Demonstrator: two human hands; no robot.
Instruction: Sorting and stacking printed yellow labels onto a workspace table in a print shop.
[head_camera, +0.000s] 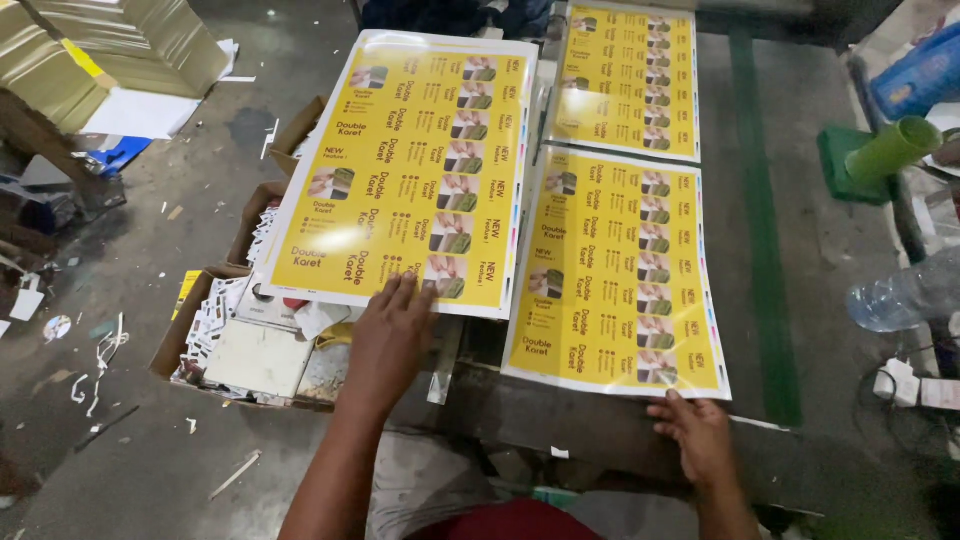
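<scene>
1. Landmark: the middle printed sheet, a glossy yellow sheet with a white border and repeated rows of small labels, lies flat on a dark work surface. All places below are given from it.
2. Left hand: to the left of the middle sheet, fingers spread and laid flat on the near edge of a second yellow printed sheet. The hand is open, pressing down, not closed around anything.
3. Second sheet: lies left of the middle sheet, tilted slightly, its right edge just beside or over the middle sheet's left edge; which one lies on top cannot be told. Its left part overhangs a cardboard box.
4. Right hand: at the near right corner of the middle sheet, fingertips touching its white border. The fingers are loosely open; whether the thumb grips under the edge is hidden.
5. The two hands are well apart, one on each sheet.
6. Third printed sheet: beyond the middle sheet, touching or almost touching its far edge; its top is cut off by the frame.
7. Cardboard box: left of and below the second sheet, holding paper offcuts, largely hidden by that sheet.
8. Green stripe: runs along the surface just right of the middle sheet.
9. Clear plastic bottle and green tube: well to the right, both cut by the frame edge.
10. Folded cardboard stack: far left on a littered floor, partly out of frame.
</scene>
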